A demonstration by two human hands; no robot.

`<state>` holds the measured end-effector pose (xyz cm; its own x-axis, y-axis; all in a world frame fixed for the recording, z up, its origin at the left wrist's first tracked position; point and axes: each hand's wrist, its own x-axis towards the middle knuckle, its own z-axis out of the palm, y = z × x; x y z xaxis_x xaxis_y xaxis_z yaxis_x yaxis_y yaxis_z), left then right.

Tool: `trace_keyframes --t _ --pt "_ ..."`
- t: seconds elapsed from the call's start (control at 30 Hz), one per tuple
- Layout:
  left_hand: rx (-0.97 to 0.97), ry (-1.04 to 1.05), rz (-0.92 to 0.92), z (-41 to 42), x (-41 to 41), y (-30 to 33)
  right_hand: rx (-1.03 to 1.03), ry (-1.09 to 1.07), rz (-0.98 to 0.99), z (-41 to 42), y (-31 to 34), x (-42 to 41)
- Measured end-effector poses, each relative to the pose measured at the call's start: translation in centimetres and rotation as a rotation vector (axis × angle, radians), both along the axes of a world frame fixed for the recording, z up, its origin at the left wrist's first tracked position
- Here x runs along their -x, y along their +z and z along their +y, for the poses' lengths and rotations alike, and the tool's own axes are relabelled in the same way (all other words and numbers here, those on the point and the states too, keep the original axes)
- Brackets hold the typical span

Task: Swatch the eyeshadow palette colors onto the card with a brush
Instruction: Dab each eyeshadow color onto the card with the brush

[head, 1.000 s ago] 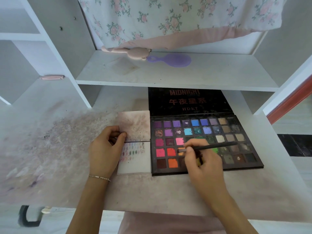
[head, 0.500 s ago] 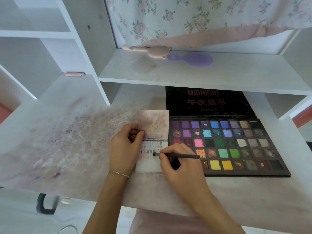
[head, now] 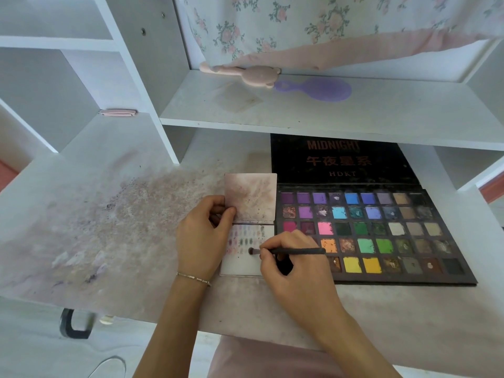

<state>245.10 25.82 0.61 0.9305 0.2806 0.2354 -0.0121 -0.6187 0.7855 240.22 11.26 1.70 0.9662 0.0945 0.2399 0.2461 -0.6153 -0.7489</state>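
Two hands work at the table's near edge: the right hand (head: 296, 264) pinches the brush (head: 289, 251), its tip on the card (head: 245, 264), seemingly laying a swatch; the left hand (head: 203, 236) grips the card's edge. Next likely calls for reloading from the palette (head: 381, 233) beyond. Swatch colours are too faint to name.

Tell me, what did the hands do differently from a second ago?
The right hand carried the brush left, off the eyeshadow palette, and put its tip on the card beside the swatches. It kept its grip on the brush. The left hand stayed holding the card's left edge, and the palette stayed open.
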Motion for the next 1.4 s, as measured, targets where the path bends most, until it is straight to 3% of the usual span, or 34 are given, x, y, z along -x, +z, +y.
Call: trace_keyframes --t 1.4 --pt "0.004 0.009 0.010 -0.13 0.09 0.23 0.043 0.012 -0.016 0.04 0.05 -0.12"
